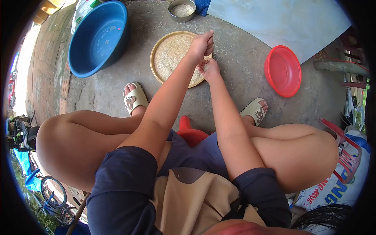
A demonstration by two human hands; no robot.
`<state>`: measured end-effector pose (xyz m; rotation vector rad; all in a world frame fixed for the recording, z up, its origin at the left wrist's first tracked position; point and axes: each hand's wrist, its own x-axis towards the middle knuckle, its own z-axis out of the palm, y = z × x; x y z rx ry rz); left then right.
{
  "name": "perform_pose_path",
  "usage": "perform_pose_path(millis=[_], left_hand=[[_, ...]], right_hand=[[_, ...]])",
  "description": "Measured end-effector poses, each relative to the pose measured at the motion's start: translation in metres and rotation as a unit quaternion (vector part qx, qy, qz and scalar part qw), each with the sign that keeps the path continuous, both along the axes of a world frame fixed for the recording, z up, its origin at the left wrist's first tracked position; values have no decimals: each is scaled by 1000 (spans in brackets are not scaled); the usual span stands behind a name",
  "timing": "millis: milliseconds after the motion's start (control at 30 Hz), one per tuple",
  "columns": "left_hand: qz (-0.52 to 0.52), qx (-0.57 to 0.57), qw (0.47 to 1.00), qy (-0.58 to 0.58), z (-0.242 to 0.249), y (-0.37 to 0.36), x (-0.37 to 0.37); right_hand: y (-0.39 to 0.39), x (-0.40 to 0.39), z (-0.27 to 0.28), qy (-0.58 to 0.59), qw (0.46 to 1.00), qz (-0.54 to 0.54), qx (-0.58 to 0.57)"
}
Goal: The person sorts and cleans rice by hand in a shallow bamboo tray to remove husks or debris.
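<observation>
The person sits low on a red stool (190,133), both arms stretched forward over a round woven tray (172,55) spread with rice grain on the concrete floor (235,58). The left hand (201,45) is bunched into a loose fist above the tray's near-right edge, fingers pinched together; whether it holds grain I cannot tell. Directly beneath it, the right hand (209,69) rests at the tray's rim, fingers partly curled, its palm hidden, so what it holds is unclear. Beyond the hands, past the tray, stands a small metal bowl (182,9) with grain in it. Off to the left of the hands lies a big blue basin (98,37); to their right, well apart, a red plastic lid (282,70).
</observation>
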<state>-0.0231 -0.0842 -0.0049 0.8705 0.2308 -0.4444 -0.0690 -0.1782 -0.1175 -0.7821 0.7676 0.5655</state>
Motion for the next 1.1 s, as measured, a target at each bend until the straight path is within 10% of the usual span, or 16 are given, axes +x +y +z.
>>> perform_pose_path(millis=[100, 167, 300, 500, 733, 967, 1100], left_hand=[[-41, 210, 976, -51, -19, -22, -16], [30, 485, 838, -248, -39, -39, -34], [20, 632, 673, -382, -63, -48, -69], [14, 659, 579, -479, -62, -33, -73], [113, 718, 579, -369, -83, -9, -54], [150, 593, 768, -190, -101, -2, -30], [95, 736, 648, -172, -120, 10, 1]], right_hand=[[-3, -1, 0, -29, 999, -40, -10], [-17, -5, -7, -102, 988, -17, 118], [-22, -8, -23, -156, 952, -7, 263], [-23, -4, -43, -107, 939, -56, 321], [-10, 3, -30, 4, 997, -56, 44], [-3, 0, -17, -18, 992, -117, 40], [-2, -2, 1, -12, 993, -108, 45]])
